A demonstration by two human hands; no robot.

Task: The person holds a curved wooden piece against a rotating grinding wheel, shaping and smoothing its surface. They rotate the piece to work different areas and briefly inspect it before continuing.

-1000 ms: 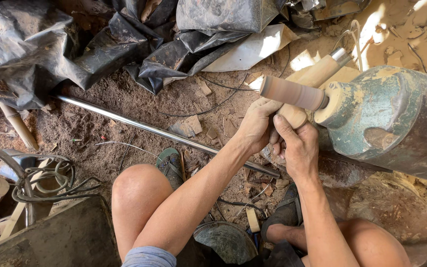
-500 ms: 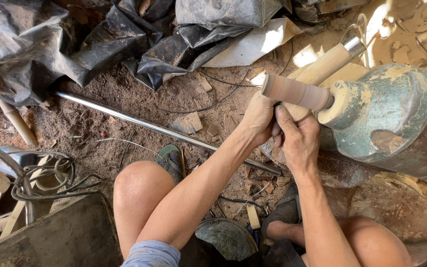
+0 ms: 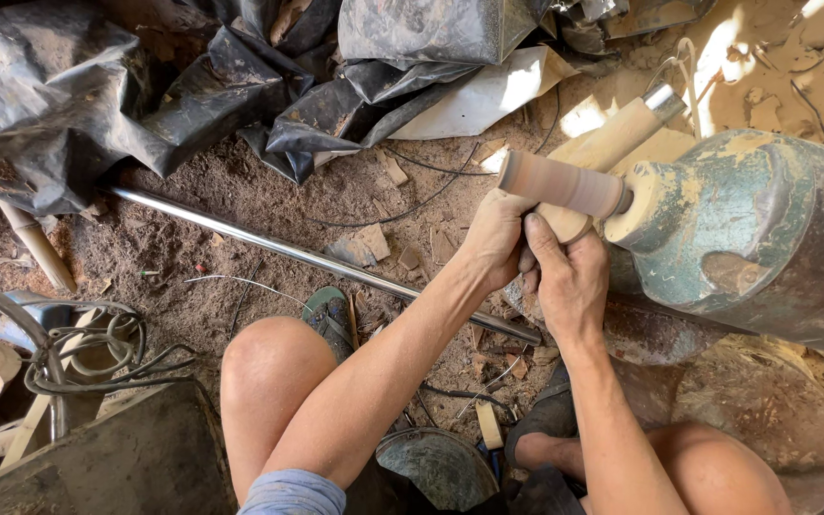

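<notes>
Both hands, left hand and right hand, close around a wooden piece.

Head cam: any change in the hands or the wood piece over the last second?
Almost none. Both hands stay pressed under the brown wooden cylinder on the green machine: left hand and right hand close together, with the same hold. Nothing was taken up or let go. The view drifted slightly, so everything sits a little differently in frame. The steel rod and black plastic sheets lie as before.
</notes>
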